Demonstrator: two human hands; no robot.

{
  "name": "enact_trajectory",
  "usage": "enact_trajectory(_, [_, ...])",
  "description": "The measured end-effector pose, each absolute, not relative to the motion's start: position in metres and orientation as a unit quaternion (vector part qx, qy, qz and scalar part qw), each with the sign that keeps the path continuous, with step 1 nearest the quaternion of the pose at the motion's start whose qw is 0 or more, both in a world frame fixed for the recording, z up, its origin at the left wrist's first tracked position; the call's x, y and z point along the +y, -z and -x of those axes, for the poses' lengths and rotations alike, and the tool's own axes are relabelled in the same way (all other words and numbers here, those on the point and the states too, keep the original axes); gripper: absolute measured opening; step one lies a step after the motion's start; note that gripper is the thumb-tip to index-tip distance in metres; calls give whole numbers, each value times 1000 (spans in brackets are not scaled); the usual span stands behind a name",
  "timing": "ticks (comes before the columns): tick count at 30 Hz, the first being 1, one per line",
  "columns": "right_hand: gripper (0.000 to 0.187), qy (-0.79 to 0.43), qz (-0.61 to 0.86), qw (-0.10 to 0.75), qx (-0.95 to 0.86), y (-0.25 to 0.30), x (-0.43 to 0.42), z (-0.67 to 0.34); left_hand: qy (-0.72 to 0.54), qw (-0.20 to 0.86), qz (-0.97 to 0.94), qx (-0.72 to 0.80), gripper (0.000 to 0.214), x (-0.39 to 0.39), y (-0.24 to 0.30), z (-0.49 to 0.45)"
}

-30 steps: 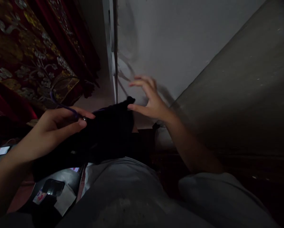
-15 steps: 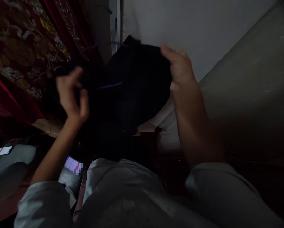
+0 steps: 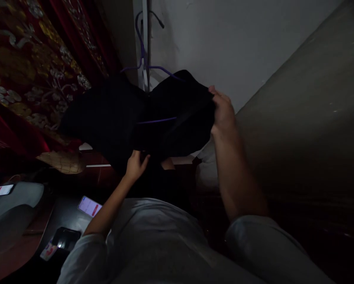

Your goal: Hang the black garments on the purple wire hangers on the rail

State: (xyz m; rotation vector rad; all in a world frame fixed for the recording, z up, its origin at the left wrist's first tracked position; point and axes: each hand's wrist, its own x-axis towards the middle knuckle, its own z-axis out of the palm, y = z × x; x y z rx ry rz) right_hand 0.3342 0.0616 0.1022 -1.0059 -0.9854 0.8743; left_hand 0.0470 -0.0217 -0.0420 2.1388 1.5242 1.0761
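Observation:
A black garment, probably a shirt [image 3: 105, 112], hangs on a purple wire hanger [image 3: 164, 70], its lower bar showing through the garment's open front. On the right, my right hand [image 3: 223, 114] grips the garment's edge near the shoulder or sleeve, fingers partly behind the cloth. My left hand [image 3: 136, 167] is at the lower front of the garment, fingers closed at the dark cloth and thumb a little apart. Its fingertips are hard to make out in the dim light. The hanger's hook is up by a thin pale pole [image 3: 145, 35].
A red cloth with gold and silver patterns [image 3: 25, 59] hangs at left. Phones with lit screens [image 3: 89, 206] lie on dark and grey seats at lower left, along with a small dark object [image 3: 66, 238]. A pale wall [image 3: 238, 35] stands behind the garment.
My left hand has come down and right from the garment's upper left to its lower front. My right hand has lowered slightly, still on the cloth. The hanger's hook now shows.

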Motion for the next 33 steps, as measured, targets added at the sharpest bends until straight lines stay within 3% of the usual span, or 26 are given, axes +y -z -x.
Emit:
enact_trajectory(3, [24, -401, 442, 668, -445, -103, 71, -336, -431, 159, -733, 501, 22, -21, 46, -53])
enact_trajectory(11, [21, -395, 438, 690, -419, -120, 53, -336, -473, 154, -670, 552, 42, -6, 32, -70])
enact_trajectory(19, [20, -374, 408, 689, -468, -121, 46, -341, -580, 234, -541, 562, 42, 38, 34, -74])
enact_trajectory(21, [22, -328, 440, 679, -487, -119, 49, -347, -590, 243, -518, 569, 32, 43, 40, -69])
enact_trajectory(24, [7, -174, 522, 659, -513, -111, 43, -347, -601, 271, -509, 553, 13, 28, 53, -64])
enact_trajectory(27, [40, 0, 526, 674, -519, -81, 11, -322, -598, 326, -516, 520, 19, -7, 63, -67])
enact_trajectory(30, [19, -115, 501, 730, -451, -32, -37, -271, -591, 369, -514, 501, 20, -40, 59, -71])
enact_trajectory(33, [28, -404, 499, 569, -513, 9, -70, -222, -588, 404, -509, 481, 19, -60, 42, -73])
